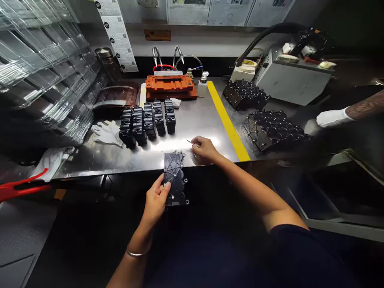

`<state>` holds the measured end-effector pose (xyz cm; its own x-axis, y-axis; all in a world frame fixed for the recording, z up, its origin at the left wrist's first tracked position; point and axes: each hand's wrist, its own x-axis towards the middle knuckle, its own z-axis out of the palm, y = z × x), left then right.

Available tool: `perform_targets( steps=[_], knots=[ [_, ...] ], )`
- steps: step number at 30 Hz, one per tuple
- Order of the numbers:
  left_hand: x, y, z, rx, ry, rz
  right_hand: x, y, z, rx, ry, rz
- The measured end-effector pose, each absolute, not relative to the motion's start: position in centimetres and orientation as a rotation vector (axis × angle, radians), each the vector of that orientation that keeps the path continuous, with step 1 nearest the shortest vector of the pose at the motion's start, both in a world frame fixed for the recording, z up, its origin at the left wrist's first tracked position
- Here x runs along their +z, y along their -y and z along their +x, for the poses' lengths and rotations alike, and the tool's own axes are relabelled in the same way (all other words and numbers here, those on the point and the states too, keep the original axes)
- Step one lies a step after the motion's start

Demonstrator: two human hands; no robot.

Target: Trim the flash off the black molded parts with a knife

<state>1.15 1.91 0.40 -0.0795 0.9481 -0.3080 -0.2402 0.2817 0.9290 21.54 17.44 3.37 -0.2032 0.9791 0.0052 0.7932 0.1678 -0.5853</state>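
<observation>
My left hand [156, 196] grips a black ribbed plastic housing [174, 180] by its left edge, thumb on its face. The part is upright, in front of the metal bench's edge, with small metal-ringed holes along its border. To the right, my right hand [205, 149] is closed in a pinch just above the bench top. From its fingertips juts a thin, pointed metal tool [189, 141], apart from the housing; its kind is too small to make out. Behind, several black housings [149, 122] stand in a row on the bench.
An orange fixture [170, 86] and a small pump bottle [203, 83] stand at the back. Yellow tape [228, 120] crosses the bench; more black housings [276, 128] are stacked beyond it, near another person's white-gloved hand [333, 118]. Clear plastic trays [45, 64] and white gloves [108, 132] are left.
</observation>
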Motion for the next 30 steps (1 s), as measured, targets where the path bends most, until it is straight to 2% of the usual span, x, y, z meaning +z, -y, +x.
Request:
perform_targets(
  steps=[4,9,16,30],
  knots=[
    [0.2,-0.8,0.7,1.141,-1.280,0.760,3.1,-15.4,20.3,0.693,2.262,-1.493],
    [0.6,-0.7,0.6,1.153,-1.297,0.751,3.8,-13.3,19.5,0.364,2.487,-1.592],
    [-0.1,-0.5,0.6,1.154,-1.312,0.748,4.0,-13.5,18.8,0.165,2.626,-1.635],
    [0.8,-0.8,0.6,1.148,-1.322,0.698,4.1,-13.8,19.4,0.118,2.577,-1.605]
  ],
)
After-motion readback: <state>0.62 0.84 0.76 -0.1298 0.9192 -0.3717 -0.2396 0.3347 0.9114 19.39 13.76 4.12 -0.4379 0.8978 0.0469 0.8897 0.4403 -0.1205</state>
